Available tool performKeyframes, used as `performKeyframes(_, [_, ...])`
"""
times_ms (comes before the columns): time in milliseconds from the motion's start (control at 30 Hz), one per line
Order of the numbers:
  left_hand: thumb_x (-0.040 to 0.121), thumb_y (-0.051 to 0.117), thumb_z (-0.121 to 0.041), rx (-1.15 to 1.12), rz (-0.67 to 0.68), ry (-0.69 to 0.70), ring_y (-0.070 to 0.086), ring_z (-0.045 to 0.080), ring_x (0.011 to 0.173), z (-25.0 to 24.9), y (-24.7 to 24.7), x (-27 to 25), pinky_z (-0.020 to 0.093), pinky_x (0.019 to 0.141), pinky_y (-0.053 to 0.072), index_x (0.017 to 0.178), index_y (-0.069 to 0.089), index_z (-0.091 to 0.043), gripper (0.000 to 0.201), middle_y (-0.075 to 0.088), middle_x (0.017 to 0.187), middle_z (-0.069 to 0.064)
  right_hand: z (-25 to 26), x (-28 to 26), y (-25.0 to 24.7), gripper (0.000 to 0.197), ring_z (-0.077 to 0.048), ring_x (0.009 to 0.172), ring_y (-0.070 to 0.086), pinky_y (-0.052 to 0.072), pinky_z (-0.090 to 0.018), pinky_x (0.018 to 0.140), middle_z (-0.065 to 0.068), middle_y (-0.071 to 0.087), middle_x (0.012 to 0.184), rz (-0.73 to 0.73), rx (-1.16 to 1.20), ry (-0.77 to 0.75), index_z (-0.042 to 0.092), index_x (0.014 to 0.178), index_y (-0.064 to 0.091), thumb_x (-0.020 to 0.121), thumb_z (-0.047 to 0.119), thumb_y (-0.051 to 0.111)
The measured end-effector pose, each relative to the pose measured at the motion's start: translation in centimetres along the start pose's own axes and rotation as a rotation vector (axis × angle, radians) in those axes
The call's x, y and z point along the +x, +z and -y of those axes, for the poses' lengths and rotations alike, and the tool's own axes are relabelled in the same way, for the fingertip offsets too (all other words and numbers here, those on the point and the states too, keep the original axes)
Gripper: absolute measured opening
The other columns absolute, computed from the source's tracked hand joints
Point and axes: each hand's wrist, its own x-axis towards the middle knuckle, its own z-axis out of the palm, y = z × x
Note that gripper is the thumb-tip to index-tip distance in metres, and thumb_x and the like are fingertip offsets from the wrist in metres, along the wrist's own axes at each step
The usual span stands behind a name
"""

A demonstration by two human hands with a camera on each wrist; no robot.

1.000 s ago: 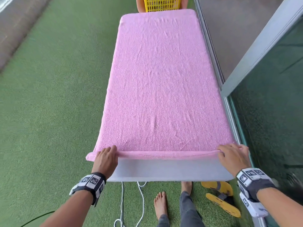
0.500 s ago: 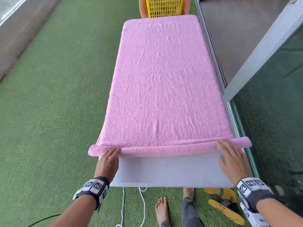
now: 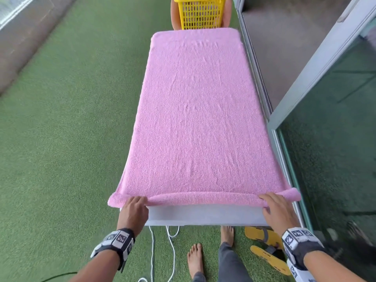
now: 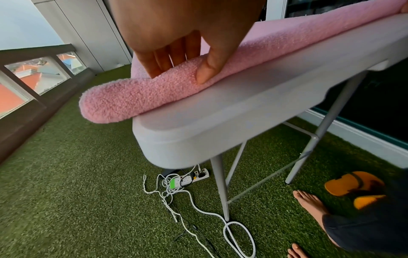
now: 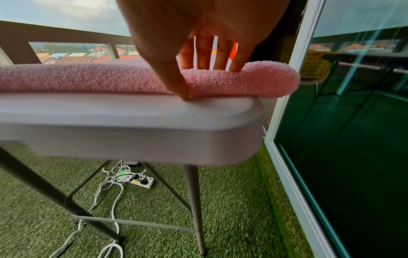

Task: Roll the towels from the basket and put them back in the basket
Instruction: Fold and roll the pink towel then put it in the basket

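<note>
Head view: a pink towel (image 3: 200, 119) lies flat along a white desk (image 3: 203, 215), its near edge turned into a thin roll running crosswise, with the unrolled length stretching away toward the yellow basket (image 3: 200, 14) at the far end. The left hand (image 3: 133, 212) pinches the roll's left end, thumb at the near side and fingers (image 4: 164, 61) over the top; the right hand (image 3: 277, 210) grips the right end likewise. Both sit equally near, palms down, wrists low, so the roll would likely travel straight away from the body.
</note>
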Motion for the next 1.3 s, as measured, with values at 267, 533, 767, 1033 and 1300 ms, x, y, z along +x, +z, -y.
performKeyframes(267, [0.082,0.052,0.017,0.019,0.007,-0.085,0.067,0.028,0.092,1.6,1.6,-3.2,0.048,0.08,0.056,0.115,0.061,-0.003,0.04,0.07,0.101,0.014,0.4,-1.8,-1.7,0.037,-0.009,0.126,0.046,0.029,-0.039,0.108,0.019,0.051,0.128,0.007,-0.051,0.075,0.038,0.121,0.058,0.091,0.018,0.051])
performKeyframes(533, [0.064,0.076,0.009,0.077,0.139,-0.041,0.049,0.033,0.126,0.0,2.6,-5.4,0.051,0.105,0.033,0.133,0.052,-0.003,0.074,0.054,0.134,0.017,0.0,-4.0,2.3,0.066,-0.027,0.127,0.049,0.034,-0.053,0.107,-0.005,0.053,0.138,0.032,0.06,0.01,0.016,0.128,0.059,0.067,0.0,0.079])
performKeyframes(767, [0.049,0.087,0.002,0.114,0.089,0.017,0.061,0.02,0.081,-1.0,0.3,-2.4,0.036,0.072,0.057,0.093,0.067,-0.01,0.05,0.065,0.091,0.002,-0.2,-1.1,-0.1,0.037,-0.013,0.1,0.06,0.043,-0.042,0.093,0.013,0.066,0.108,0.085,-0.054,0.011,0.029,0.105,0.067,0.072,0.013,0.074])
performKeyframes(1033, [0.082,0.044,-0.013,0.071,0.096,0.001,0.058,0.017,0.081,0.1,0.0,-0.9,0.043,0.078,0.055,0.111,0.048,-0.013,0.029,0.064,0.092,0.002,-0.3,0.4,-0.9,0.032,-0.02,0.099,0.056,0.041,-0.042,0.085,0.003,0.061,0.114,-0.027,-0.075,0.004,0.027,0.112,0.054,0.085,0.01,0.056])
performKeyframes(1300, [0.067,0.078,0.002,0.074,0.131,-0.002,0.055,0.034,0.12,1.3,2.2,-2.0,0.048,0.103,0.038,0.132,0.049,-0.004,0.072,0.058,0.13,0.018,-0.4,-2.2,2.2,0.049,-0.024,0.12,0.052,0.047,-0.052,0.097,-0.005,0.057,0.133,-0.082,-0.09,-0.2,0.01,0.131,0.056,0.082,0.014,0.055])
